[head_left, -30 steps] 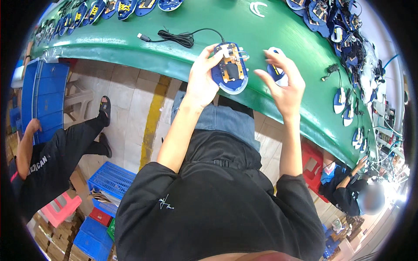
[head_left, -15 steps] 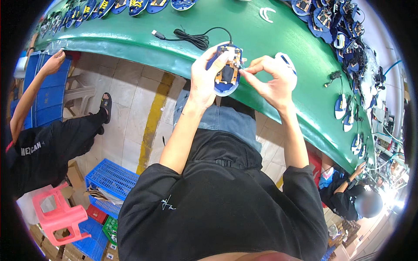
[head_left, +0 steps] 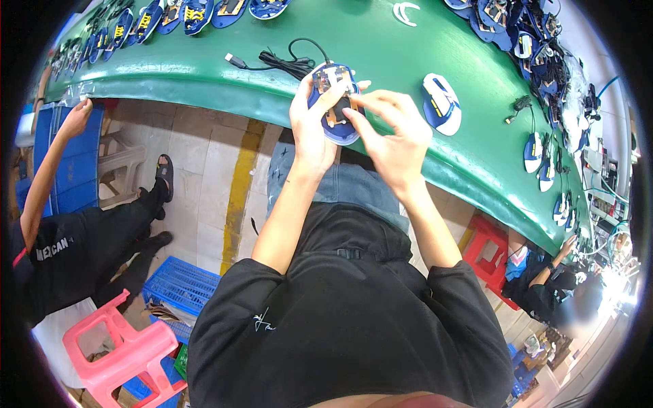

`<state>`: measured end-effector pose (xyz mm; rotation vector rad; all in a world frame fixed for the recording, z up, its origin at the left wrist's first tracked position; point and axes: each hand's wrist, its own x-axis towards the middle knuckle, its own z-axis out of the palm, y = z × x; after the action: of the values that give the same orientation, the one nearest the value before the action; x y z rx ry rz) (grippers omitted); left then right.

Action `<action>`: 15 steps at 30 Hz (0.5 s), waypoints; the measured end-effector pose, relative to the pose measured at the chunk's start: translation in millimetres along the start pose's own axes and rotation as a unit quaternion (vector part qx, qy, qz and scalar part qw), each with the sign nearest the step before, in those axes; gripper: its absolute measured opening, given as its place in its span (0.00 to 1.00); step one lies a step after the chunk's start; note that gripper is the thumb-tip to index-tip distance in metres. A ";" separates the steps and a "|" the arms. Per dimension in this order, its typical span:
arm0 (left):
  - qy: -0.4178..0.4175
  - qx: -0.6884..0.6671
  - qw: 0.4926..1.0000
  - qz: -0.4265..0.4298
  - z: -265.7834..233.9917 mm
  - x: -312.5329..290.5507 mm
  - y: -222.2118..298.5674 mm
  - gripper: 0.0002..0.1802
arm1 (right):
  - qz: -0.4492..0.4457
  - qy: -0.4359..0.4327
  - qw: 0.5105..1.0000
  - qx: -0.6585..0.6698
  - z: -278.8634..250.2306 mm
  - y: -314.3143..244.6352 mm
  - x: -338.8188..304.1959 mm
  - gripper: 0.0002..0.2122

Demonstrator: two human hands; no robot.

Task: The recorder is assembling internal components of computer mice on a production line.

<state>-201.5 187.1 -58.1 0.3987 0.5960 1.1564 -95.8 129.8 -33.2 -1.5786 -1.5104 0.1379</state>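
An opened computer mouse [head_left: 342, 138] with a blue base and a bare circuit board is in my left hand [head_left: 310, 132], just over the table's near edge. The left thumb lies across the board, and the fingers wrap round the left side. My right hand [head_left: 396, 139] reaches in from the right, thumb and forefinger bent close together at the board's right side. Anything between those fingertips is too small to make out. From the mouse's top runs a black cable [head_left: 289, 66], bundled on the table and ending in a USB plug [head_left: 235, 61].
On the green table [head_left: 367, 41], a white and blue mouse shell [head_left: 441, 105] lies right of my hands. A white curved part [head_left: 406, 13] lies farther back. Opened mice [head_left: 198, 15] line the far left; more are heaped at right. Co-workers sit on both sides. A pink stool [head_left: 122, 350] stands lower left.
My right hand has moved left, from beside the mouse to over its board. The view has shifted slightly, and the mouse shell behind my right hand is now fully uncovered.
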 end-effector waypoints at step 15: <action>-0.038 -0.042 0.993 -0.105 -14.2 12.3 4.4 0.16 | -0.168 -0.109 0.978 -0.055 -16.4 37.1 37.7 0.09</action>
<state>-210.2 200.0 -69.4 0.2979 0.5079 0.9567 -49.0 159.3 -29.6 -1.4014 -1.9646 0.0352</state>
